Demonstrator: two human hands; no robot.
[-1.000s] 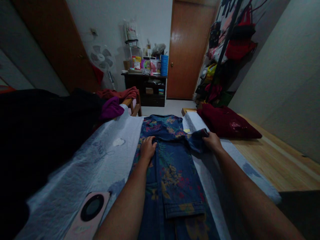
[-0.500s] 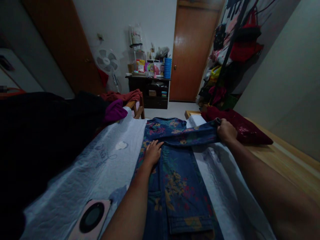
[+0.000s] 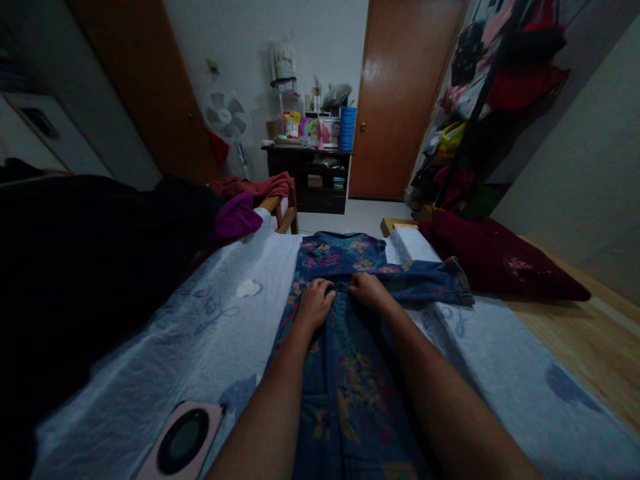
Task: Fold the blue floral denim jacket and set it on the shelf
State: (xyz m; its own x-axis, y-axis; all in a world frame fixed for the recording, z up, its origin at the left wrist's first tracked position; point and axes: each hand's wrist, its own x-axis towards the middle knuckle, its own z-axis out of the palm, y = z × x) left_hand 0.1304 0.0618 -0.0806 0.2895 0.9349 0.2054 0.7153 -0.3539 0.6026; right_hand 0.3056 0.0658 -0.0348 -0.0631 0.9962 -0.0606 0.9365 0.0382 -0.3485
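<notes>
Blue floral-print denim garment (image 3: 365, 387), long-sleeved, lies on the pale quilted sheet (image 3: 225, 333), running from 12 o'clock toward 6. Sleeve (image 3: 415, 283) stretched out toward 3 o'clock, its cuff (image 3: 460, 283) at the far end.

Left hand (image 3: 316, 303) and right hand (image 3: 369, 290) are both on the cloth near the middle, just beside a crosswise fold, not touching each other. Fingers of both are curled, thumbs close in. Cannot tell from here whether either pinches fabric or only presses on it; fingertips partly hidden and dim.

Around them: pink phone (image 3: 160, 460) with a round black camera ring at 7 o'clock, near the left forearm; maroon embroidered cloth item (image 3: 505, 263) at 2 o'clock; purple cloth (image 3: 237, 217) at 11, beside a dark clothing heap (image 3: 100, 267) at 9.

Risks, as judged: 2 hands working so close could bunch the layers, leaving a hidden crease under the fold. If only the top layer were caught, a pull could drag it askew from the layer beneath. The loose sleeve could twist or swing out of line, since no hand is at its cuff. Sheet might ruck up with the denim through friction. A wide left-elbow sweep could nudge the phone.
</notes>
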